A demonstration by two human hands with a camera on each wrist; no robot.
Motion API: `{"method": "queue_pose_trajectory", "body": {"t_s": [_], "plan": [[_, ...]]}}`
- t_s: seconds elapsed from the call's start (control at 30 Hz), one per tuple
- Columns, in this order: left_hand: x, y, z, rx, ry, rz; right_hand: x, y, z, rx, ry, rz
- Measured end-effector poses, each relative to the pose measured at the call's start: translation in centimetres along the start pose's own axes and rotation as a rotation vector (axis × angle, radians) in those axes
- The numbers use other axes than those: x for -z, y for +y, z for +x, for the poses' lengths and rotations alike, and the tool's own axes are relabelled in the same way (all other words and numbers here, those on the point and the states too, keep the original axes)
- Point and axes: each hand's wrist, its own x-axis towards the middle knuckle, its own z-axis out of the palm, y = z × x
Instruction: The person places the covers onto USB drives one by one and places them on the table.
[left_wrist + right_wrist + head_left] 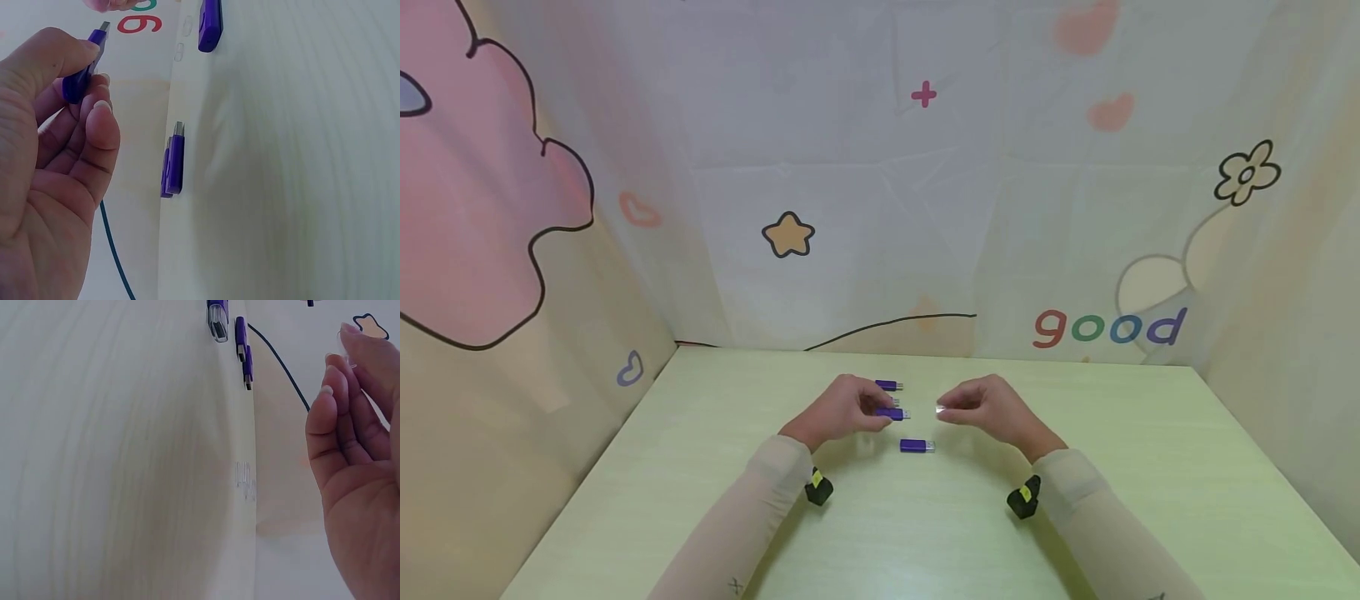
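Note:
My left hand (850,408) pinches a purple USB stick (78,84) between thumb and fingers, its bare metal plug pointing right toward the other hand. Across a small gap, my right hand (988,408) holds a small clear cap (940,409) at its fingertips. Nearer the front lies another purple USB stick (913,447) with a clear cap over its plug. Behind the left hand, two more USB sticks lie side by side, the farther stick (889,385) and a nearer stick (177,159) that the hand partly hides in the head view; both plugs are bare.
Two loose clear caps (242,474) lie on the pale wooden table (895,533), toward its back on the right hand's side. A printed cloth (850,167) hangs behind the table and along its sides. Each wrist wears a small black camera (819,487).

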Motion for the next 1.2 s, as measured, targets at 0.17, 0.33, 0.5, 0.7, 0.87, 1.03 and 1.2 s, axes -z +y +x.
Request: {"method": "queue_pose_trajectory", "body": {"t_s": [0.17, 0.33, 0.5, 0.7, 0.87, 1.03, 1.2], "plan": [[-0.1, 0.3, 0.0, -0.022, -0.002, -0.008, -0.4, 0.0, 0.1, 0.025, -0.015, -0.006], [-0.3, 0.7, 0.1, -0.027, 0.009, -0.003, -0.7, 0.2, 0.2, 0.041, -0.022, -0.005], [-0.4, 0.9, 0.2, -0.036, 0.002, -0.005, -0.9, 0.1, 0.3, 0.055, -0.026, 0.011], [-0.6, 0.7, 0.4, -0.047, 0.003, -0.008, -1.1, -0.1, 0.3, 0.059, -0.027, 0.037], [-0.8, 0.6, 0.5, -0.054, 0.004, -0.016, -1.2, -0.3, 0.3, 0.057, -0.02, 0.043], [-1.0, 0.5, 0.6, -0.071, -0.004, -0.016, -1.3, -0.3, 0.2, 0.053, -0.02, 0.055], [-1.1, 0.5, 0.6, -0.077, -0.011, -0.034, -1.3, -0.3, 0.3, 0.055, -0.022, 0.073]]}}
